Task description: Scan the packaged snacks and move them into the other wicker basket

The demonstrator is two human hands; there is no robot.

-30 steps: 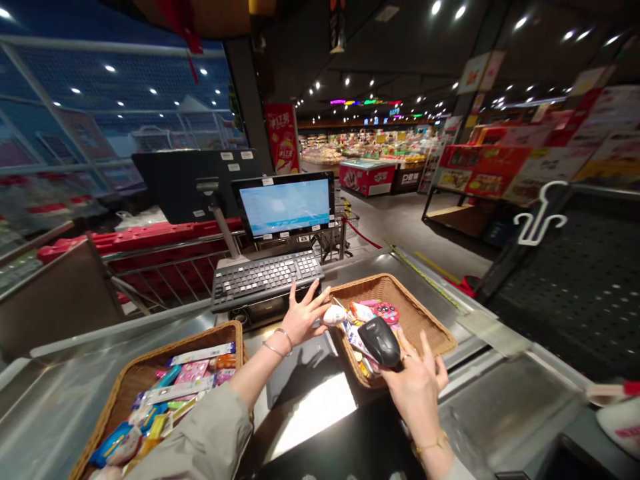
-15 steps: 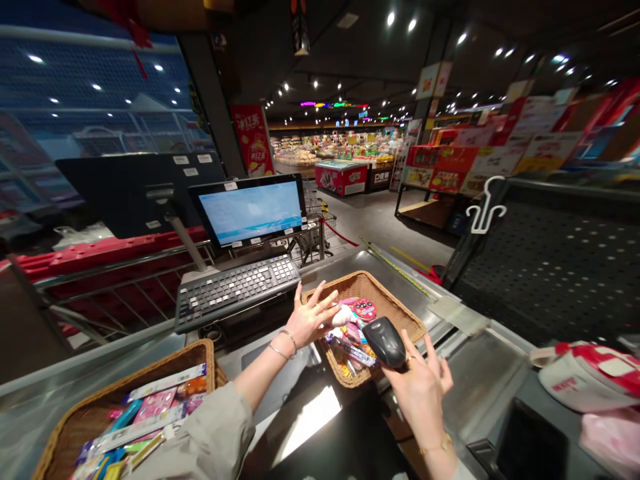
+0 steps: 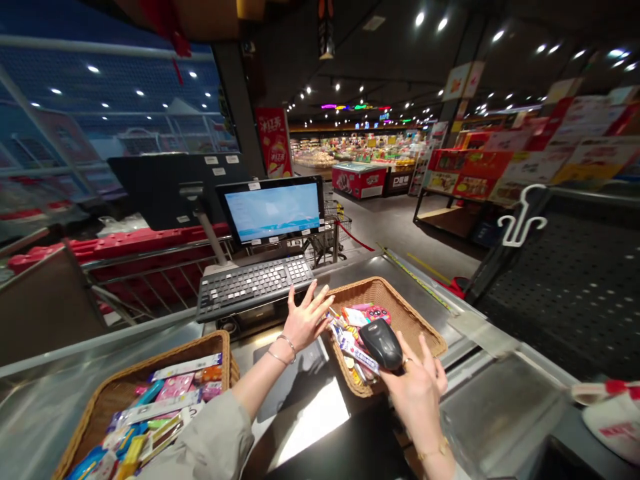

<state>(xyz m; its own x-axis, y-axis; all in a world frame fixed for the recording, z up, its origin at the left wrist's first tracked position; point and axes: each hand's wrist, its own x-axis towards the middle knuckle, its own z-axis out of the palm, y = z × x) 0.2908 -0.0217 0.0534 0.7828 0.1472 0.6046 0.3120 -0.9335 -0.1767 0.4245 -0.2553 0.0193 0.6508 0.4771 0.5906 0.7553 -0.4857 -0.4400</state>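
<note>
My right hand holds a black handheld barcode scanner over the right-hand wicker basket. Its thumb and fingers grip the scanner's near end, and the handle is hidden. At that basket's left rim is my left hand, fingers spread, with no item seen in it. Inside lie small packaged sweets in a heap, among them a white and blue stick pack and a pink-red pack with a face print. The scanner covers part of the heap.
Another wicker basket with colourful packs stands at the left, partly behind my sleeve. A keyboard and a lit monitor are behind the counter's scanning plate. A white hook hangs on the black mesh panel at right.
The view has swung left, so most things sit further right in it. My left hand has shifted from over the basket's sweets to its left rim. The scanner stays in my right hand.
</note>
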